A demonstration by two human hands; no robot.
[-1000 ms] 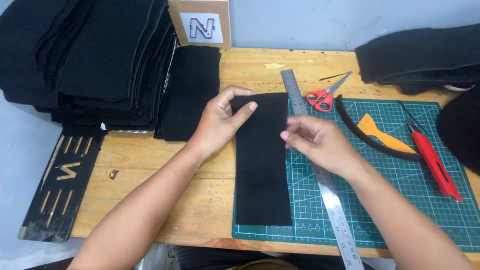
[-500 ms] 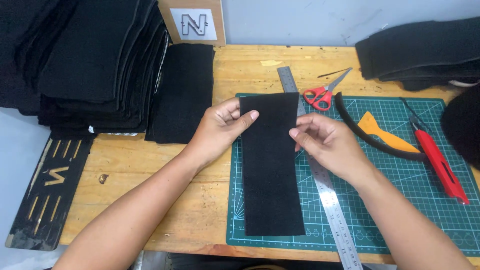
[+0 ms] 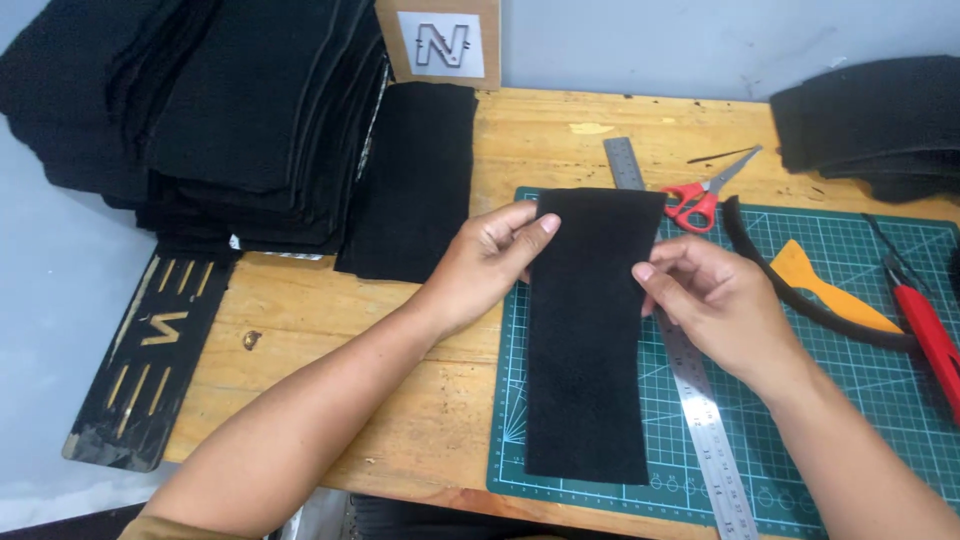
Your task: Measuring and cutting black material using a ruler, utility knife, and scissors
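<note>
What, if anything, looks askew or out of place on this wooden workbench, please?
Little stands out. The long steel ruler lies slightly askew to the green cutting mat grid. Both hands, left hand and right hand, pinch the black felt strip, which lies flat and undamaged.

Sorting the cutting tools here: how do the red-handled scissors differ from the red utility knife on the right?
The scissors lie at the mat's top edge, partly on bare wood; the utility knife lies fully on the green cutting mat near its right side. The scissors have two looped handles and thin, slightly parted blades; the utility knife is one long straight body. Both are red, and neither the left hand nor the right hand touches them.
</note>
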